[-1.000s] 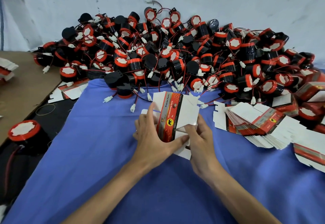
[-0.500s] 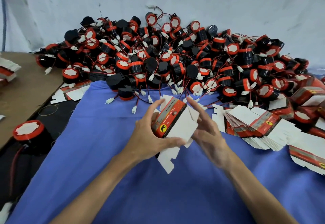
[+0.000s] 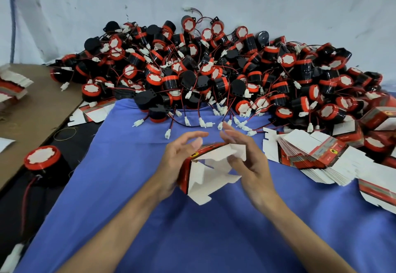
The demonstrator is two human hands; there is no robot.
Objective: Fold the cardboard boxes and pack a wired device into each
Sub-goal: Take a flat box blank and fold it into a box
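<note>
Over the blue cloth [image 3: 132,191] I hold a half-formed red and white cardboard box [image 3: 205,172], its open end with loose white flaps turned toward me. My left hand [image 3: 177,165] grips its red left side, thumb on top near the yellow logo. My right hand [image 3: 246,161] pinches a white flap on the right side, fingers partly spread. A big heap of black and red wired devices [image 3: 214,75] with white plugs lies beyond the box. A stack of flat boxes [image 3: 317,157] sits to the right.
One wired device [image 3: 42,159] stands alone at the left on dark ground. A brown board [image 3: 32,110] carries more flat boxes [image 3: 10,84] at the far left. Folded boxes [image 3: 381,116] lie at the right edge. A pale wall backs the heap.
The box has been tipped from upright to lying with its open end toward me. Both hands shifted round it, and my right hand took a flap.
</note>
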